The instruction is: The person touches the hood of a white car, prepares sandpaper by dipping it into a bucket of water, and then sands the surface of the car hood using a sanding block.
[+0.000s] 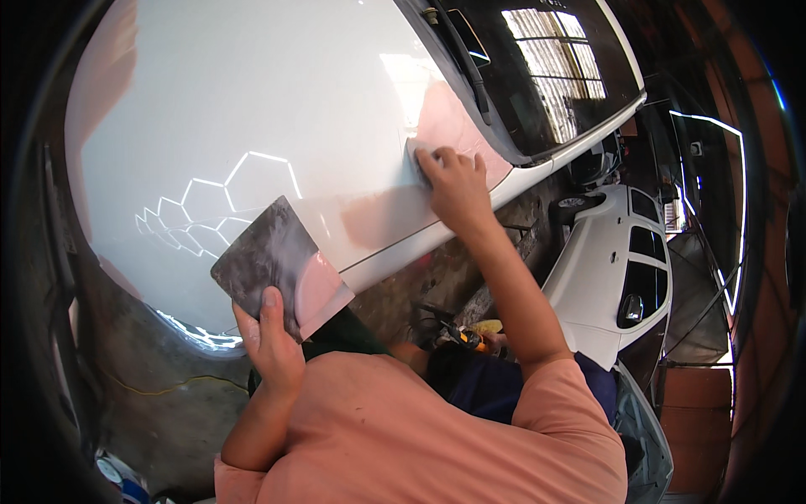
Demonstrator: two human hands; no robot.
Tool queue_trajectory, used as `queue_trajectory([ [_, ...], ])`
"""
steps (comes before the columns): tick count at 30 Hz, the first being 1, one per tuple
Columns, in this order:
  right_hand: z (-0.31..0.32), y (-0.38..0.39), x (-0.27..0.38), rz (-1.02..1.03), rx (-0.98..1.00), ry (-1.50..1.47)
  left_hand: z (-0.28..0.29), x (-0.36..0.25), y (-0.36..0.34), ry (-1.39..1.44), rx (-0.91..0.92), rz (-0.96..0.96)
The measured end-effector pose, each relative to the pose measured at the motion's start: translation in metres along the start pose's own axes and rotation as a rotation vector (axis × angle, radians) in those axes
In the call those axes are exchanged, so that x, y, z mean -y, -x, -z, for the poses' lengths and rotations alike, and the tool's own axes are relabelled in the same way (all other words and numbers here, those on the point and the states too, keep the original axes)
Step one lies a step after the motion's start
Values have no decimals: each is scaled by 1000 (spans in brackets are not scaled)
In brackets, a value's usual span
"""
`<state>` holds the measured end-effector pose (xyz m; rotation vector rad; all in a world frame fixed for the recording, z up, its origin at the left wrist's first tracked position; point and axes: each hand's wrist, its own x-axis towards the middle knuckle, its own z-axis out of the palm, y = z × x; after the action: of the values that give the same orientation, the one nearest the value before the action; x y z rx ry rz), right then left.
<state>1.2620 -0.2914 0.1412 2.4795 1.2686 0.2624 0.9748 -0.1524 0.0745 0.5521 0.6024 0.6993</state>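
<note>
My left hand (pixel 275 344) grips the lower edge of a flat putty board (pixel 260 256), dark and smeared, with its thumb on top. Pink body filler (pixel 323 290) lies along the board's right side. Over the white car hood (pixel 252 101), my right hand (pixel 460 181) pinches a putty spreader (pixel 413 158), mostly hidden by the fingers. The spreader is at the left edge of a pink filler patch (pixel 457 126) by the windshield corner. Nearer me, a thinner pinkish-brown smear (pixel 378 220) marks the hood's side edge.
The windshield (pixel 546 67) and a wiper (pixel 466 71) lie beyond the patch. A second white car (pixel 604 260) stands at the right. An orange and black tool (pixel 470 338) shows low beside my body. A yellow cord (pixel 159 391) crosses the floor at left.
</note>
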Motion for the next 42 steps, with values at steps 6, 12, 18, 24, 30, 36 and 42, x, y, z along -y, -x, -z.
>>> queue_trajectory([
  [6,33,62,39,-68,138,-46,9,-4,-2,51,31,152],
  [12,118,116,59,-68,-220,-705,-37,0,-15,198,203,391],
  [18,143,155,83,217,-383,-964,-99,-5,8,217,352,489],
  [24,97,154,19,169,-200,-742,-105,-16,6,221,166,429],
  [30,63,101,-99,234,-153,-330,-102,7,-11,124,123,72],
  [36,16,-12,-158,642,-185,-107,-132,69,10,164,-77,-40],
  [42,-5,-102,-191,703,-269,-64,-154,116,31,97,-212,-190],
])
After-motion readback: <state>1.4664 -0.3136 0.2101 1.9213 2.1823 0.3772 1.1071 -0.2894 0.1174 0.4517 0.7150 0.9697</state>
